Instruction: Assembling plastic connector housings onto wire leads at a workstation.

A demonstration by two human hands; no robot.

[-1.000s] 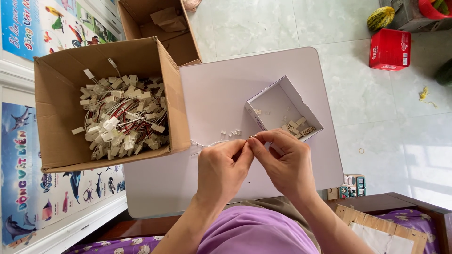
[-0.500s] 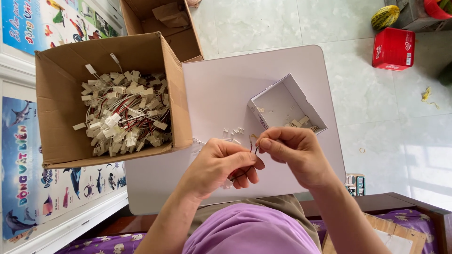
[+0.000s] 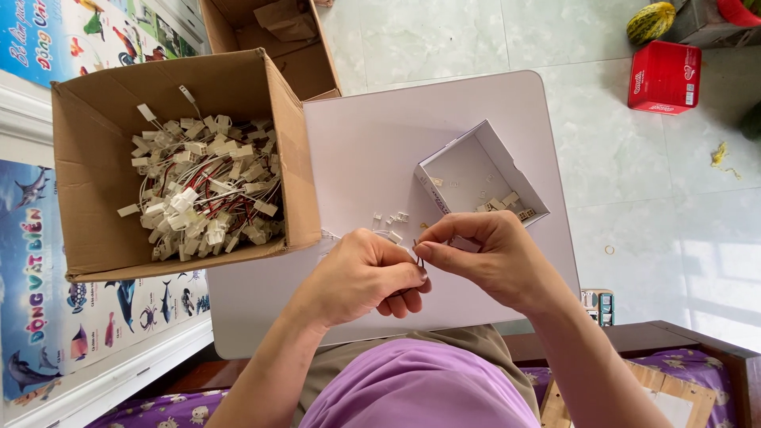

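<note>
Person, head-camera view. Left hand (image 3: 361,273) and right hand (image 3: 495,257): bare, forearms unsleeved, no rings or watch visible. Purple top (image 3: 420,392) at 6 o'clock; olive-brown garment (image 3: 476,341) just above it.

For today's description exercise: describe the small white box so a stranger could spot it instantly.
Find the pale table. Right of the big cardboard box of wired connectors, just above the right hand, sits the small white box: open-topped, nearly empty, a few tiny pieces inside.
</note>
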